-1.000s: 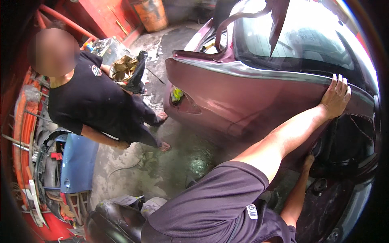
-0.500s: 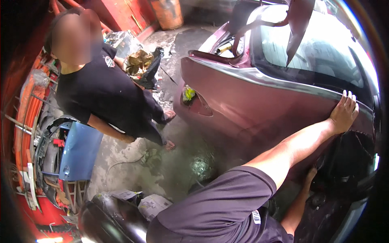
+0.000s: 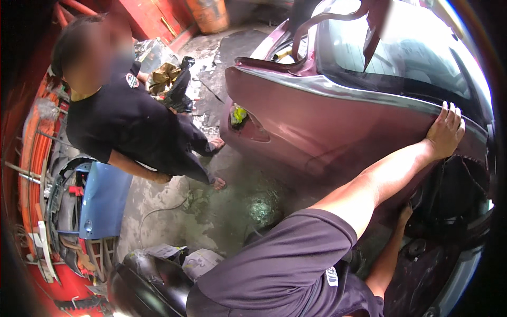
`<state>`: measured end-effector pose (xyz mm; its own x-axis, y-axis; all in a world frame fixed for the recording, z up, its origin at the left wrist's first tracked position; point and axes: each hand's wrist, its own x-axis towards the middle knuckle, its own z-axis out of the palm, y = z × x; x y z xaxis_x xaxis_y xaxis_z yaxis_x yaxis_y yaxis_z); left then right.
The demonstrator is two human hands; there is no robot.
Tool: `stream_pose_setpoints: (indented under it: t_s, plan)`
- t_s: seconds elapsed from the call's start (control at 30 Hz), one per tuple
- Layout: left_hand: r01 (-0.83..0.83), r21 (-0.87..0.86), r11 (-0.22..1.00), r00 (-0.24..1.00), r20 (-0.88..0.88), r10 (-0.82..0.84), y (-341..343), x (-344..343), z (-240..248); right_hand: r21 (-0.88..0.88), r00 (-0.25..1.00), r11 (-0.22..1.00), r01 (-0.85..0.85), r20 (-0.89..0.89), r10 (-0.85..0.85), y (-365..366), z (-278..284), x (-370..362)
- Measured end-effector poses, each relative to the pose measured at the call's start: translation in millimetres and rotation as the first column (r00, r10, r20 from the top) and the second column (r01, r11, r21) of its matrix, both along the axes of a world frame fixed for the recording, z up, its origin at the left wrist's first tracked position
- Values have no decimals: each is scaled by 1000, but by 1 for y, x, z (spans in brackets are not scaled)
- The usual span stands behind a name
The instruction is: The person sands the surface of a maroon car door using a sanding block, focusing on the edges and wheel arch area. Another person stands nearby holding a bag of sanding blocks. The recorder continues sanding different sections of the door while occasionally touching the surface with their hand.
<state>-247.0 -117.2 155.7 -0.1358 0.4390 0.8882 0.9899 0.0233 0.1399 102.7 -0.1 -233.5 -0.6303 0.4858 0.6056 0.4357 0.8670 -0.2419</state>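
My left hand (image 3: 447, 133) rests on the upper edge of a maroon car body panel (image 3: 338, 124), its fingers stretched over the edge near the glass. Lower down, beside a dark opening (image 3: 457, 185) in the car, is my right hand (image 3: 405, 213); its fingers are mostly hidden. The panel's upper edge (image 3: 364, 93) is a bare grey strip. At its far end is a lamp-shaped cut-out with something yellow-green (image 3: 239, 114) in it. Above the car's glass (image 3: 422, 63) rises a curved dark metal arm (image 3: 338, 18).
A co-worker (image 3: 132, 121) in dark clothes stands at the left, near a crumpled brown and black bundle (image 3: 168, 84). A blue car door (image 3: 107, 198) and several orange parts (image 3: 39, 142) stack behind. A glossy black panel (image 3: 150, 285) lies near me; a rusty drum (image 3: 208, 15) stands far back.
The view has shifted slightly, so the car and co-worker sit a little further left in the picture. My left hand stays on the panel's edge and my right hand stays low.
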Motion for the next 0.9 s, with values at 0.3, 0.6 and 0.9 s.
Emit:
stream_pose_setpoints:
  t_s: [0.3,0.6,0.9]
  plan:
    - [-2,6,1000,1000,-11,2,-9,-9,1,-139,998,988,69,19,-67,-48,36,-43]
    - [12,67,998,1000,18,-13,-16,-14,10,-76,995,996,40,96,-33,-75,64,-61]
    - [-18,-65,998,1000,5,18,-9,-27,-16,-328,998,943,52,44,-40,-51,-24,-54]
